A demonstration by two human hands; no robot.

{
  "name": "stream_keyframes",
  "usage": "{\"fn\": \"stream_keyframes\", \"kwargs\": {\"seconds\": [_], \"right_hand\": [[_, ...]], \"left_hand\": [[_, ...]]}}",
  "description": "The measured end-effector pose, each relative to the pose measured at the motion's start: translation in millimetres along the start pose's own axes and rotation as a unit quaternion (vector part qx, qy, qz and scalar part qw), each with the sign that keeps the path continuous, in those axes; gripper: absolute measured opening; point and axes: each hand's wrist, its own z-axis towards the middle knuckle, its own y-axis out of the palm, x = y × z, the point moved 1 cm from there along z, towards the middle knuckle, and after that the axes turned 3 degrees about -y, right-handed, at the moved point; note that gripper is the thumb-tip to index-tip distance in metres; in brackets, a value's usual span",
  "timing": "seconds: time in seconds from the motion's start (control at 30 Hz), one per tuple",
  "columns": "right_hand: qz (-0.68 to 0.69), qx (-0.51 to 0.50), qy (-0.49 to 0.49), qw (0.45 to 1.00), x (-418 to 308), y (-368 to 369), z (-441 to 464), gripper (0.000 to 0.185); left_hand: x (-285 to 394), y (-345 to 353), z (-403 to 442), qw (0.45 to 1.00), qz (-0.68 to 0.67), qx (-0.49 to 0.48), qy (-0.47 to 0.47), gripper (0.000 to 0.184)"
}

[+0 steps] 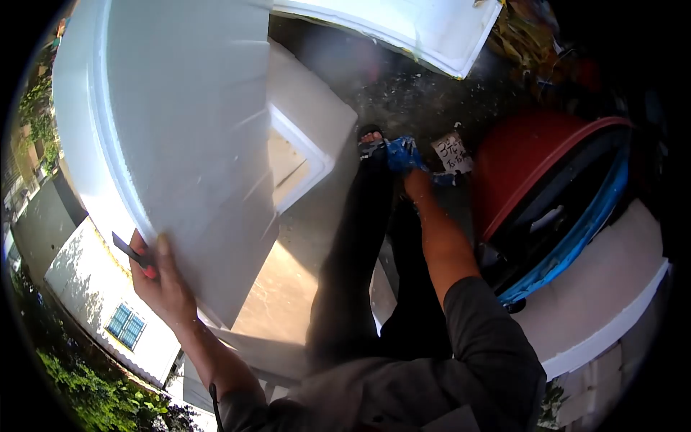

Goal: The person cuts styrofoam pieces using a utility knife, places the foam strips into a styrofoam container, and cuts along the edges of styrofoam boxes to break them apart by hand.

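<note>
At the left, my left hand (164, 281) grips the edge of a large white foam box (194, 144), thumb on its face. The same hand holds a small knife (135, 255) with a dark blade and a red and black handle, its blade pointing up and left. Lower down by my feet, my right hand (416, 184) reaches to a crumpled blue plastic piece (404, 153). Its fingers are mostly hidden, so what they grip cannot be made out.
Another white foam box (302, 147) lies behind the large one, and a white foam piece (403, 29) is at the top. To the right stand a red tub (525, 158) with a blue rim lining and a handwritten cardboard piece (452, 153). My sandalled foot (371, 144) is near the blue plastic.
</note>
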Motion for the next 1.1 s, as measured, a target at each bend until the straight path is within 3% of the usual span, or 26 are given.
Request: {"fn": "stream_keyframes", "kwargs": {"seconds": [0.07, 0.17, 0.27, 0.47, 0.57, 0.67, 0.77, 0.83, 0.9, 1.0, 1.1], "right_hand": [[-0.027, -0.036, 0.02, 0.999, -4, -13, -12, 0.03], [0.055, 0.065, -0.001, 0.996, 15, 3, -2, 0.03], [0.036, 0.075, -0.041, 0.996, -10, -28, -19, 0.032], [-0.01, -0.022, -0.173, 0.985, -50, 5, 39, 0.043], [-0.092, -0.068, -0.162, 0.98, -31, 45, 75, 0.05], [-0.18, -0.095, -0.021, 0.979, -39, -25, 26, 0.054], [-0.131, -0.003, 0.079, 0.988, -8, -27, 32, 0.048], [-0.033, 0.115, 0.115, 0.986, -7, -30, 38, 0.044], [-0.067, 0.22, 0.094, 0.969, -6, -14, 68, 0.035], [0.098, 0.323, 0.125, 0.933, -73, -131, 1, 0.028], [0.139, 0.363, 0.15, 0.909, -87, -213, -33, 0.026]], "left_hand": [[3, 1, 0, 1.0, -0.001, 0.002, -0.017, 0.043], [2, -3, 2, 0.999, -0.016, -0.022, -0.026, 0.043], [6, -1, 3, 1.0, 0.025, -0.006, -0.012, 0.042], [-11, 3, 2, 0.998, -0.042, 0.031, 0.033, 0.041], [-19, -1, 0, 0.999, -0.032, 0.037, 0.015, 0.044], [-23, -5, 2, 0.999, -0.034, 0.019, 0.018, 0.043], [-18, -3, 3, 0.999, -0.038, 0.015, 0.022, 0.043], [-3, 4, 2, 0.999, -0.042, 0.006, 0.011, 0.042], [-5, 4, 5, 0.998, -0.067, -0.012, 0.009, 0.041], [13, -1, 4, 0.999, -0.028, -0.029, 0.008, 0.038], [33, -8, 4, 0.999, -0.018, -0.05, 0.013, 0.035]]}}
